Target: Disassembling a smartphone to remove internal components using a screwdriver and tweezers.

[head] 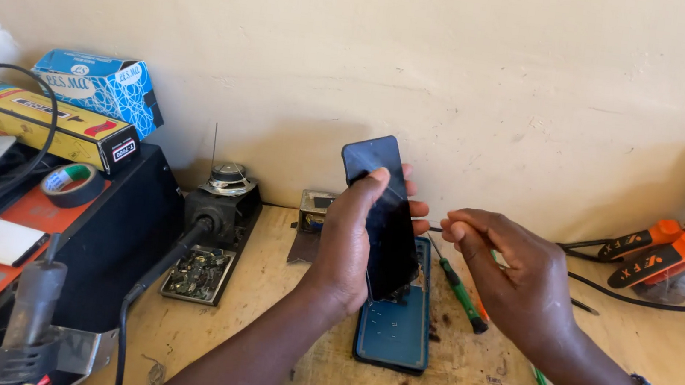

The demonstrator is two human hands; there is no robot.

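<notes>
My left hand (350,241) grips a dark phone screen panel (383,214), lifted upright and tilted away from the blue phone body (395,332) that lies flat on the wooden bench. The panel's lower edge still meets the body. My right hand (513,276) hovers just right of the panel, fingers pinched together at the tips; whether anything small sits between them I cannot tell. A beaded bracelet circles my right wrist.
A green-handled screwdriver (462,294) lies right of the phone. Left stand a soldering station with a hot-air handle (33,303), a tape roll (73,183), a blue box (101,88) and a yellow box (41,124). Orange-handled tools (662,255) and black cables sit at the right.
</notes>
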